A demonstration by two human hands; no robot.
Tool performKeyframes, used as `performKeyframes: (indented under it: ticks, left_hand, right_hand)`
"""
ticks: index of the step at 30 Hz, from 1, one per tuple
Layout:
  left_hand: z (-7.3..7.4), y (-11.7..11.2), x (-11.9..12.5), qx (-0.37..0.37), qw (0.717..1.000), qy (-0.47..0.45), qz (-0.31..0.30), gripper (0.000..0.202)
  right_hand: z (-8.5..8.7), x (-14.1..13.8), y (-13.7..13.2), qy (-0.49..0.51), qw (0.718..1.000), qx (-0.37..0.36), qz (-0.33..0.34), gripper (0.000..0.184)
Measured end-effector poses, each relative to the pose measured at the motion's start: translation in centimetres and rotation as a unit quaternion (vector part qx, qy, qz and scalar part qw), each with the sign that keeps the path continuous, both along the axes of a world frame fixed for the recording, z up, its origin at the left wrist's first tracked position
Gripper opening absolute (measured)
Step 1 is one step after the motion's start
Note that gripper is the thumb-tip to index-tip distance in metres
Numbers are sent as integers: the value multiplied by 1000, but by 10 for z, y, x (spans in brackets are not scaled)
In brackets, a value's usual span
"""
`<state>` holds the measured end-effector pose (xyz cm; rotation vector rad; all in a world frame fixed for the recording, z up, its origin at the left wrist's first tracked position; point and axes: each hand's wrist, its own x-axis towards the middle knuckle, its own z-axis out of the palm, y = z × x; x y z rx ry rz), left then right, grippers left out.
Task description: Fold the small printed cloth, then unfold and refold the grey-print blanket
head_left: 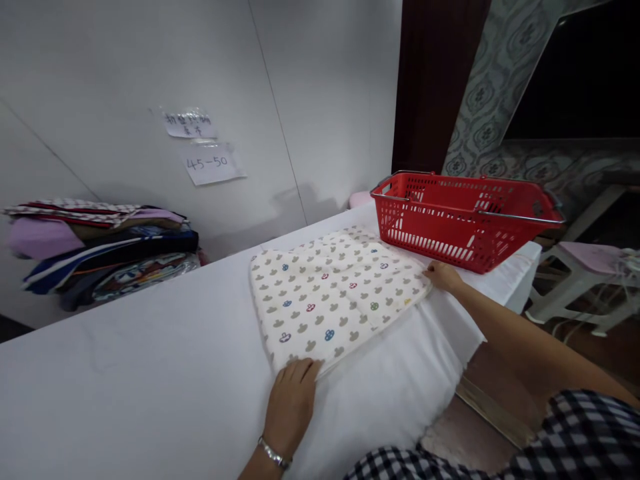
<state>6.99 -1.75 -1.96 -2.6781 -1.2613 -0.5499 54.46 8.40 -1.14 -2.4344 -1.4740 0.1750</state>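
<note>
A white cloth printed with grey and coloured mushrooms lies flat, folded into a rough rectangle, on the white-covered table. My left hand, with a silver watch or bracelet at the wrist, closes its fingers over the cloth's near left corner; its thumb is hidden. At the near right corner, my right hand pinches the cloth's edge between thumb and fingers. Slight creases run across the cloth between the hands.
A red plastic basket with metal handles stands at the table's right end, just beyond my right hand. Folded clothes are stacked at the far left by the wall. Paper signs hang above. A white and pink stool stands right.
</note>
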Motion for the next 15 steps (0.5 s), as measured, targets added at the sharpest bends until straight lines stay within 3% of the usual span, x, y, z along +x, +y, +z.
performKeyframes:
  ticks: [9, 15]
  left_hand:
    - [4, -6, -5, -8, 1000, -21, -19, 31]
    - [2, -4, -5, -18, 999, -23, -20, 37]
  right_hand:
    - [-7, 1, 4, 7, 999, -7, -30, 48]
    - [-12, -1, 2, 26, 999, 4, -29, 44]
